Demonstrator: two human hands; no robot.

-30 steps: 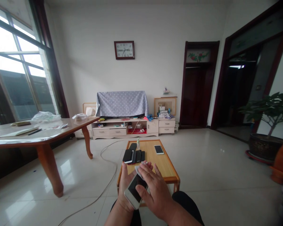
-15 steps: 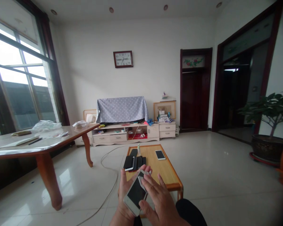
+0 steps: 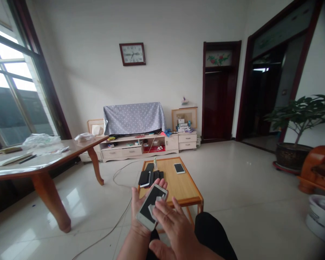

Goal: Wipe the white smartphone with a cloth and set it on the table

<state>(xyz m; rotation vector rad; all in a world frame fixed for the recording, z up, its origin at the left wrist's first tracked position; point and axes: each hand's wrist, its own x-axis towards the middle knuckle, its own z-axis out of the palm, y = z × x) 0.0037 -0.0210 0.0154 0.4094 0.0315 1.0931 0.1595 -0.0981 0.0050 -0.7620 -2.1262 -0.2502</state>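
1. White phone (image 3: 149,202): on the left hand (image 3: 137,205), twelve o'clock from wearer, before the surface (image 3: 178,187). Left grip open, palm up beneath.
2. Changed: white wipe (image 3: 152,210) slid from the screen's top end to mid-screen; right thumb now off the phone.
3. Right hand (image 3: 176,225), four o'clock of phone: grip loose, fingertips pressing the wipe.
4. Reads as wiping, mid-stroke.
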